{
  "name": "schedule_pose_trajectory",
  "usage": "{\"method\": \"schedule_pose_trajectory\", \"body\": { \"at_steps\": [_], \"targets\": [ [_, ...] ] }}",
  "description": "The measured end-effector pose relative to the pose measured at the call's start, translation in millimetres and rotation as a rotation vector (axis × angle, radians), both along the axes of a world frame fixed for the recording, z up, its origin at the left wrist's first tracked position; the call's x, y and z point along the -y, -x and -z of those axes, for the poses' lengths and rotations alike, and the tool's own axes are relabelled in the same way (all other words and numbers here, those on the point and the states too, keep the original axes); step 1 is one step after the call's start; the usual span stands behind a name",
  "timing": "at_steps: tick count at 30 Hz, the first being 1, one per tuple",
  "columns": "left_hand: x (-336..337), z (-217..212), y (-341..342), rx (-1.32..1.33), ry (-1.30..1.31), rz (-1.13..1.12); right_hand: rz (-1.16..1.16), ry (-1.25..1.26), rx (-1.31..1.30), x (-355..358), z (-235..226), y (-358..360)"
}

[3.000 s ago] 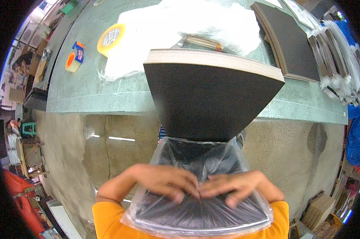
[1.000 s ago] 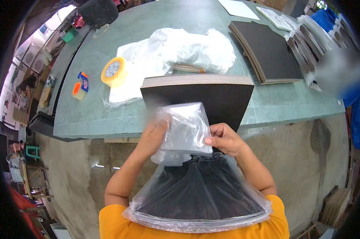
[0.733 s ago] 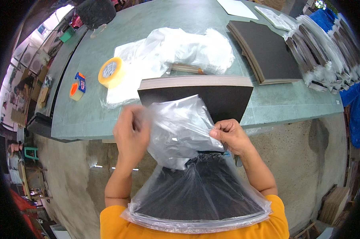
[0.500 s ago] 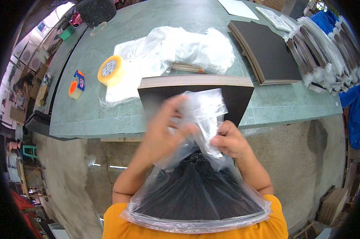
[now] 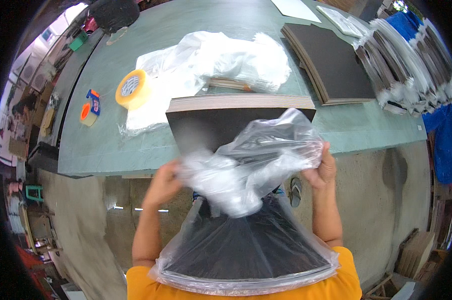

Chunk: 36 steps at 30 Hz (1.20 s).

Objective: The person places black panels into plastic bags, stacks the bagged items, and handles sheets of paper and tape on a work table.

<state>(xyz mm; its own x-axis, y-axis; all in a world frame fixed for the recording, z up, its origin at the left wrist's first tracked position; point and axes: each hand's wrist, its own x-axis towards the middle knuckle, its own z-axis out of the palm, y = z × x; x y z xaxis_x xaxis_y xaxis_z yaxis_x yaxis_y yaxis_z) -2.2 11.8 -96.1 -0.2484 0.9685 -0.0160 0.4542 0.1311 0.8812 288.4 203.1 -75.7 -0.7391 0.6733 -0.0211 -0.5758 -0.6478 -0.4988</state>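
Note:
My left hand (image 5: 164, 184) and my right hand (image 5: 323, 171) are spread apart at the table's front edge. Between them stretches crumpled clear plastic film (image 5: 281, 135), partly smeared by motion. My right hand grips its right end; my left fingers are blurred against its left end. A dark panel (image 5: 251, 245) wrapped in clear plastic stands close against my body below. Whether its wrapping joins the held film I cannot tell. Behind the film, a thick stack of black boards (image 5: 198, 122) sits at the table's edge, its pale layered side up.
On the green table (image 5: 101, 150) lie a large tape roll (image 5: 131, 89), a small tape dispenser (image 5: 90, 108) and a heap of clear plastic bags (image 5: 206, 57). Black boards (image 5: 331, 65) and several plastic-wrapped bundles (image 5: 396, 65) sit at the right. Cardboard (image 5: 416, 254) stands on the floor.
My hands have moved apart, the left one leftward and down, the right one rightward. The bunched plastic film has spread out between them. The view has shifted slightly.

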Motion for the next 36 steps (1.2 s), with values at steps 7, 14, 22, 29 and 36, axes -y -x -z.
{"method": "schedule_pose_trajectory", "body": {
  "at_steps": [7, 14, 22, 29, 36],
  "targets": [
    [59.2, -18.1, 93.5, 0.321, -0.409, -0.91, -0.157, -0.275, 0.251, -6.3, 6.4, -21.9],
    [-41.9, -77.4, -81.3, 0.127, -0.014, 0.16, -0.223, -0.279, 0.252, 48.3, -28.1, 76.4],
    [14.8, -47.6, 66.3, 0.156, 0.072, -0.673, -0.198, -0.107, -0.001, 16.7, -3.1, 14.9],
    [-21.8, -127.6, -67.8, -0.236, -0.52, 0.18, 0.139, -0.933, 0.247, 44.8, -52.9, 50.6],
    [-37.2, -89.0, -83.1, 0.424, -0.088, 0.352, -0.011, -1.183, 0.394, 33.6, -83.5, 46.6]
  ]
}}
